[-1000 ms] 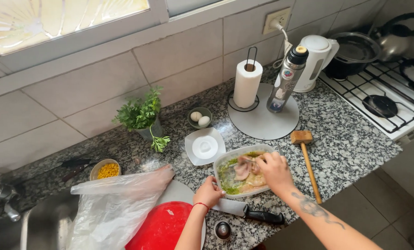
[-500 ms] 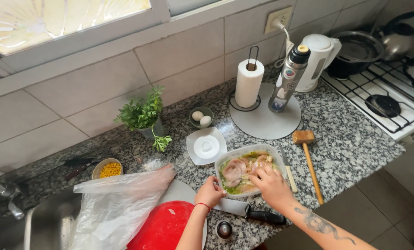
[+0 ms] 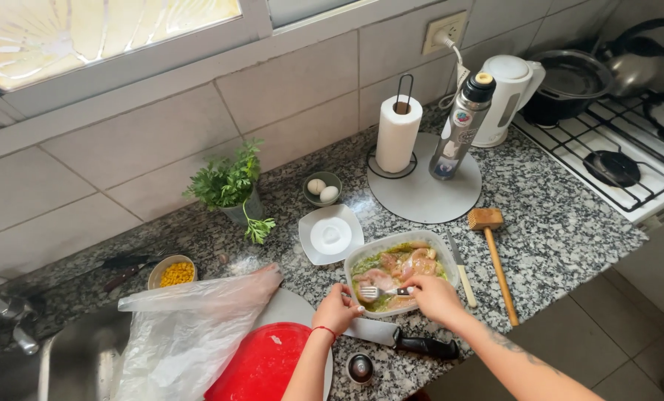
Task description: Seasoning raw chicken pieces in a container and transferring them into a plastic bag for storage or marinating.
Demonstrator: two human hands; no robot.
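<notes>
A clear rectangular container (image 3: pixel 361 256) with pale raw meat pieces (image 3: pixel 413 261) in a green marinade sits on the granite counter. My right hand (image 3: pixel 434 295) holds a fork (image 3: pixel 380 292) by its handle, prongs pointing left over the meat. My left hand (image 3: pixel 338 308) rests against the container's near left corner. A large knife (image 3: pixel 410 340) with a black handle lies just in front of both hands.
A wooden meat mallet (image 3: pixel 495 256) and a table knife (image 3: pixel 460 269) lie right of the container. Behind stand a white square dish (image 3: pixel 330 234), a bowl with two eggs (image 3: pixel 322 187), parsley (image 3: pixel 228 186), paper towels (image 3: pixel 397 134), a thermos (image 3: pixel 462 122). A red lid (image 3: pixel 261 364) and plastic bag (image 3: pixel 183 334) lie left.
My right hand left the meat in the container, drew back to its near edge and now holds a fork. The left hand stayed at the container's corner.
</notes>
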